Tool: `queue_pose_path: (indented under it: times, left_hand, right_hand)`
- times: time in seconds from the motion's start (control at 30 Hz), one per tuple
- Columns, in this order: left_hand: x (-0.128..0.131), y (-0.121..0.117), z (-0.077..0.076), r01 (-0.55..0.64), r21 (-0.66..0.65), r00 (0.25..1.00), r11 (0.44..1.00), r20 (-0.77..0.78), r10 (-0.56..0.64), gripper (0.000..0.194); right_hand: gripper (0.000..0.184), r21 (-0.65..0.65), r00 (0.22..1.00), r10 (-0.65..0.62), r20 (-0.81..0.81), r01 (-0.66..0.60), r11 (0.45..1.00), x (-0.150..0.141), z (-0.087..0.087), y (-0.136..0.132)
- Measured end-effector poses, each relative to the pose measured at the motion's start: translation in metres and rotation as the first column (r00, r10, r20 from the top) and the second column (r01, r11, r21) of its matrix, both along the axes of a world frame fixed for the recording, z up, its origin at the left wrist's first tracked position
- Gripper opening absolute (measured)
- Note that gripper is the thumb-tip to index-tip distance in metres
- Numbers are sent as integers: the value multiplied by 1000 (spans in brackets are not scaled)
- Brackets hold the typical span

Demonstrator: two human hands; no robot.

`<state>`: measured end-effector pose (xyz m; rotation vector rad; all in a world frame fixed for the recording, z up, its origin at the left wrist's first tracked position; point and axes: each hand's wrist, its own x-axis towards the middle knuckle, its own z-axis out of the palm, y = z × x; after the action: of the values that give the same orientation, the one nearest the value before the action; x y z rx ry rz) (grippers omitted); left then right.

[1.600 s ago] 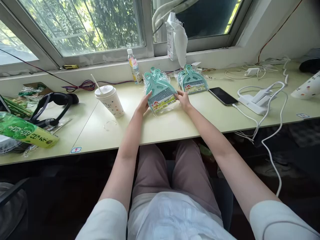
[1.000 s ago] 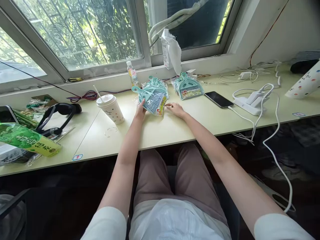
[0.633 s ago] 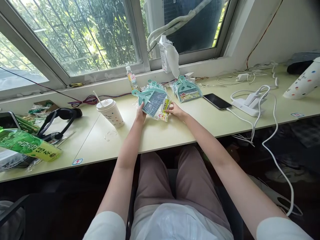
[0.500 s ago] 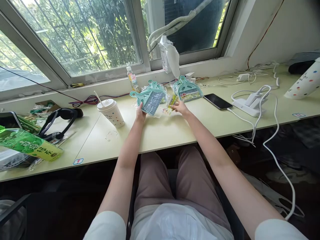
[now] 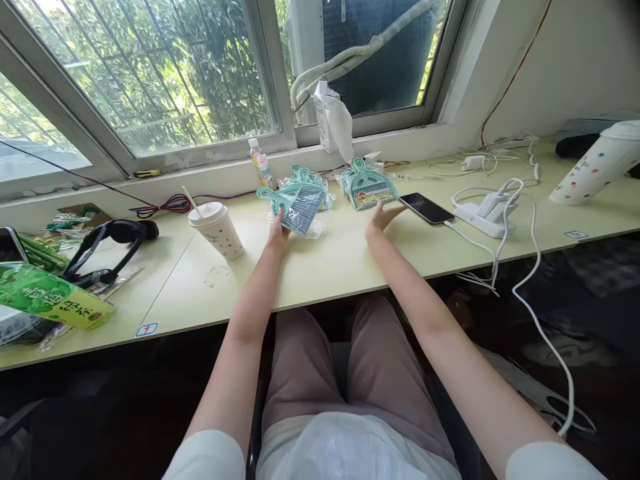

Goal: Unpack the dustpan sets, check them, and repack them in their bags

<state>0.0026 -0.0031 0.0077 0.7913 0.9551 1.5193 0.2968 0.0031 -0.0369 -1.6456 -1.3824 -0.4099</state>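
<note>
A teal mini dustpan-and-brush set [image 5: 300, 208] in clear plastic wrap is tilted up in my left hand [image 5: 279, 232], thumb over its near edge. Just behind it lies another wrapped teal set [image 5: 306, 176], partly covered. My right hand [image 5: 384, 219] is turned with thumb and fingers apart, the fingers stretched to the right; nothing shows in it. It is close to the front of a stack of wrapped teal dustpan sets [image 5: 367, 180], which has a yellow-green printed label [image 5: 373, 195]. Left of the phone, the fingertips nearly reach its edge.
A black phone [image 5: 427, 208] is cabled to a white power strip [image 5: 483, 217]. A paper cup with straw [image 5: 217, 230] stands left of my left hand. Further left are headphones [image 5: 113, 250] and a green tea bottle [image 5: 55, 293]. Behind stand a small bottle [image 5: 263, 163] and a tissue pack [image 5: 333, 120].
My right hand has moved right, away from the left set, and the yellow-green packet it held is no longer in it. Its fingers have opened. My left hand still holds its set.
</note>
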Motion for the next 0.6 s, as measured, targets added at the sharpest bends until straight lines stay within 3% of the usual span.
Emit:
queue_pose_path:
  times: [0.03, 0.1, 0.17, 0.2, 0.33, 0.5, 0.53, 0.6]
  left_hand:
    - [0, 0, 0, 5, -1, 1000, 1000, -1, -5, 32]
    - [-1, 0, -1, 10, -2, 1000, 1000, 8, -10, 30]
    - [-1, -1, -1, 15, -9, 1000, 1000, 24, -15, 28]
    - [-1, -2, -1, 18, -15, 999, 1000, 31, -17, 26]
    - [2, -5, 2, 28, -30, 999, 999, 19, -28, 24]
    - [6, -7, 3, 55, -14, 998, 998, -22, -55, 34]
    - [7, -7, 3, 64, -5, 998, 998, -16, -64, 34]
    - [9, -9, 5, 90, 8, 996, 996, -3, -90, 31]
  right_hand:
    - [69, -20, 982, -124, -140, 123, 992, 2, 1, -1]
    - [69, -116, 812, -330, -481, 314, 942, 9, 8, -4]
    - [67, -144, 667, -353, -656, 348, 926, 16, 17, -9]
    - [67, -139, 652, -330, -683, 328, 934, 19, 21, -12]
    - [72, -188, 672, -334, -661, 283, 941, 35, 30, -32]
    - [73, 96, 681, -244, -691, 421, 902, 42, 42, -58]
    - [71, 130, 704, -231, -672, 419, 899, 36, 48, -61]
    - [66, 177, 784, -113, -611, 275, 945, 14, 58, -65]
